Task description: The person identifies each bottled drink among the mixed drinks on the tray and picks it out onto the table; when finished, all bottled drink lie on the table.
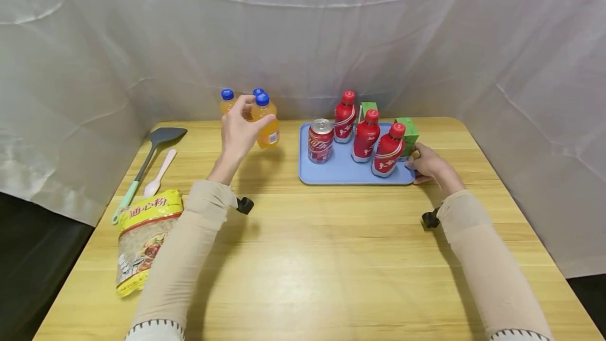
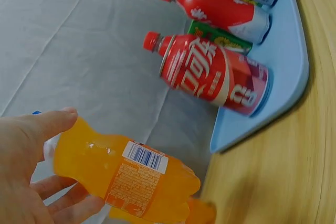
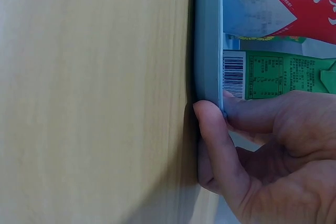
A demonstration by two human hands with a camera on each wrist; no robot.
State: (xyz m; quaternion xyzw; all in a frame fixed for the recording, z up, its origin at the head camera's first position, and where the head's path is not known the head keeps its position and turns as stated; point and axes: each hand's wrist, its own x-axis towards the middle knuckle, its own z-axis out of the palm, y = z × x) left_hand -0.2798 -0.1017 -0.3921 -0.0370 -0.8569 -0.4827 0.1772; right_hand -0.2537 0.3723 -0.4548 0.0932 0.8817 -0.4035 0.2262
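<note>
At the back left, my left hand [image 1: 239, 129] holds an orange drink bottle [image 1: 269, 133] with a blue cap, thumb on one side and fingers on the other near its top. Two more such bottles [image 1: 227, 103] stand behind the hand, partly hidden by it. My right hand [image 1: 432, 166] pinches the right rim of a blue tray [image 1: 326, 174], as the right wrist view shows. On that tray stand a red drink can [image 1: 320, 145], three red bottles [image 1: 366, 138] and two green cartons [image 1: 409, 133], the cartons partly covered by the bottles.
Along the table's left side lie a spatula [image 1: 156, 143] with a dark head and pale green handle, a pink spoon [image 1: 161, 175] and a yellow-ended bag of dry food [image 1: 149, 236]. A grey cloth [image 1: 293, 41] hangs behind the wooden table [image 1: 326, 257].
</note>
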